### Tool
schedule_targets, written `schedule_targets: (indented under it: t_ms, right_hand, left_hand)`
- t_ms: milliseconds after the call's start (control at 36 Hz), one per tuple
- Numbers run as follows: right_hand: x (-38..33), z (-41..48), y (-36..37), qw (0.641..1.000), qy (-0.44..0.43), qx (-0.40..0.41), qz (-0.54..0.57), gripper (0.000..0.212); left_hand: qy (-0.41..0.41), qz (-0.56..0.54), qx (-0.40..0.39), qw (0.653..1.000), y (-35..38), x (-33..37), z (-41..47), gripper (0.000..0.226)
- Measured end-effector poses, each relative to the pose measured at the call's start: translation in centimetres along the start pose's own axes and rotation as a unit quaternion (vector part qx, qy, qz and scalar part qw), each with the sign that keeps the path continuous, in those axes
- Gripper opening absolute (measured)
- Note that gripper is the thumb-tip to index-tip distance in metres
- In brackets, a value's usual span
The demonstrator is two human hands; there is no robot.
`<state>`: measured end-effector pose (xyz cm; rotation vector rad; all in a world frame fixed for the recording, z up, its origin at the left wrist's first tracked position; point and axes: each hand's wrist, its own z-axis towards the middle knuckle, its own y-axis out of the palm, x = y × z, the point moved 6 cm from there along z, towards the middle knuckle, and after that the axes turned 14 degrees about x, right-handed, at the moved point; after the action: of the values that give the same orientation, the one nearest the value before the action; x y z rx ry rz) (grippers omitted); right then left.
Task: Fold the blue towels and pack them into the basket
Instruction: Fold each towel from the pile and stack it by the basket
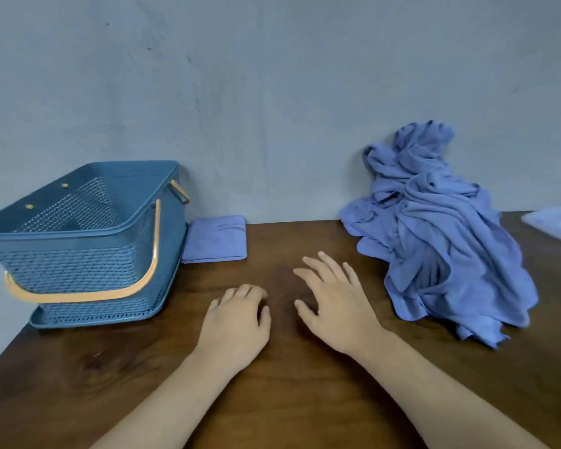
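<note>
Both grips hold nothing: the left grip point(237, 315) rests on the bench point(78, 367) with fingers loosely curled, and the right grip point(334, 299) is spread flat.

From the head view, I see the heap of blue towels point(441, 228) trailing forward from the wall at the bench's right rear. It lies just right of the right grip, the nearer one. The basket point(78, 264) stands at the left rear, with one folded towel point(214, 239) just beside it. Its stitched mark is too faint to read.

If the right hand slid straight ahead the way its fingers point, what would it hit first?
Probably nothing on the table: the right hand points between the folded towel and the towel pile, so it likely reaches the wall first.
</note>
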<state>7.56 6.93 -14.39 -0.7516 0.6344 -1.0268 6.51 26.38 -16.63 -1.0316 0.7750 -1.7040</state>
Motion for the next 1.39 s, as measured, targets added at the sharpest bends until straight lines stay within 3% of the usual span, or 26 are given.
schedule_targets:
  t_ms: [222,361,444,528,583,639,778,1000,1083,1167,1278,1389]
  right_hand:
    - [10.0,1.9,-10.9,0.991,0.076,0.088,-0.068,0.045]
    - [15.6,5.1,-15.9,0.974,0.13,0.101,-0.158,0.045]
    - [18.7,6.9,-17.1,0.96,0.192,0.077,-0.187,0.052]
    - [21.6,7.8,-16.7,0.947,0.256,0.002,-0.194,0.057]
    - [22.8,7.9,-16.1,0.941,0.278,-0.037,-0.19,0.05]
    - [23.2,7.9,-15.8,0.94,0.276,-0.025,-0.199,0.035]
    - [21.4,8.4,-17.1,0.95,0.228,0.084,-0.197,0.021]
    - [12.6,11.6,-20.4,0.968,0.178,0.176,0.002,0.025]
    - [7.9,12.9,-20.1,0.969,0.127,0.165,0.133,0.018]
    - [3.9,13.7,-18.8,0.971,0.07,0.12,0.193,0.017]
    - [2.0,13.6,-15.3,0.971,0.086,0.055,0.214,0.023]
    - [2.4,11.5,-11.7,0.976,0.119,0.03,0.178,0.022]
  left_hand:
    - [0.017,-0.025,-0.035,0.999,2.6,6.4,1.1,0.036]
    - [0.05,-0.034,-0.033,0.998,3.4,7.9,0.4,0.038]
    - [0.045,-0.062,-0.037,0.996,3.2,6.5,0.2,0.034]
    - [0.04,-0.086,-0.044,0.994,2.7,5.4,0.7,0.029]
    - [0.045,-0.086,-0.044,0.994,2.4,5.3,1.0,0.027]
    - [0.047,-0.088,-0.041,0.994,2.3,5.3,1.2,0.025]
    - [0.048,-0.099,-0.037,0.993,2.4,5.2,1.1,0.023]
    - [-0.034,-0.198,0.008,0.98,1.2,4.1,1.3,0.022]
    - [-0.093,-0.26,0.068,0.959,0.3,2.9,1.6,0.025]
    - [-0.157,-0.336,0.122,0.921,-0.4,1.4,1.8,0.027]
    - [-0.232,-0.434,0.172,0.853,-1.0,-0.8,1.9,0.045]
    - [-0.265,-0.469,0.147,0.83,-0.3,-1.4,1.9,0.042]
